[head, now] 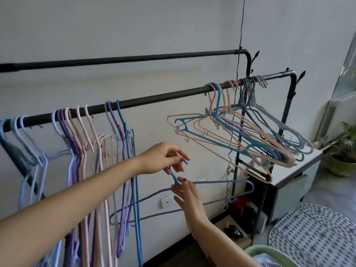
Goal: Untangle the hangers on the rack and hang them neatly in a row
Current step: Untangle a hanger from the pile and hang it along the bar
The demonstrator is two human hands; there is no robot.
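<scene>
Both hands are pinching a freed blue hanger (212, 186) below the rail (154, 98): left hand (163, 158) at its hook, right hand (187, 193) at its neck. Next, hooking it beside the left row (86, 151).

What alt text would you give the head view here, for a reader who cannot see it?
A person's two hands hold a periwinkle hanger off the rack: the left hand pinches its hook, the right hand holds its neck. Behind, the front rail carries hangers in a row at left and a tangled cluster at right.
</scene>
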